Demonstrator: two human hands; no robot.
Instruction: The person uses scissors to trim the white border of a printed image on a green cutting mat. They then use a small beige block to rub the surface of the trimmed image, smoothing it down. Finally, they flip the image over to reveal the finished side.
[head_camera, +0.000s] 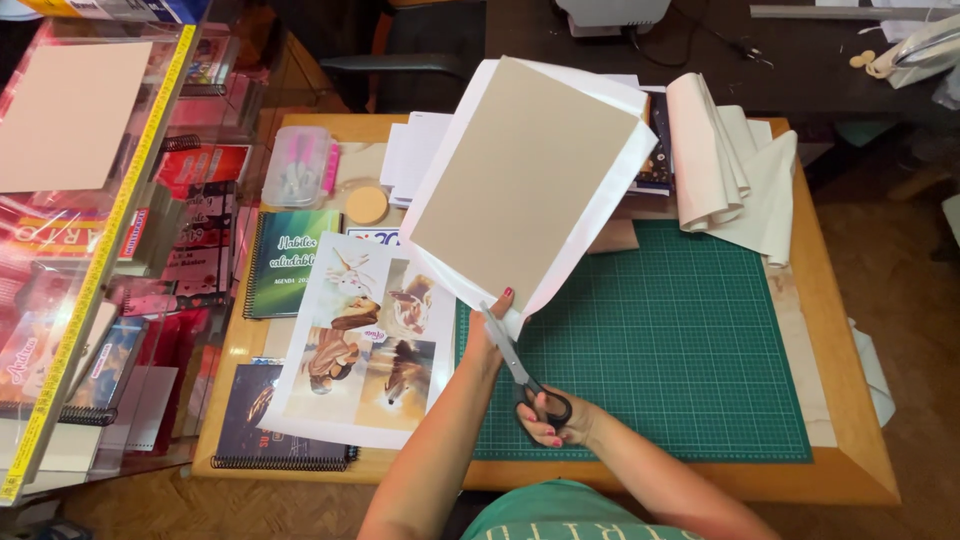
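Note:
My left hand (487, 335) pinches the near corner of a grey cardboard sheet (525, 175) backed by a larger white sheet (600, 215), holding both up above the green cutting mat (660, 350). My right hand (552, 418) grips black-handled scissors (520, 370), fingers through the loops. The blades point up at the white sheet's lower corner, right by my left fingers.
A printed sheet of pictures (365, 340) lies left of the mat, over spiral notebooks (290, 262). A clear plastic box (297, 165), a round cork disc (366, 204) and rolled white paper (720, 165) sit at the back. A glass shelf with a yellow tape measure (95, 270) stands left.

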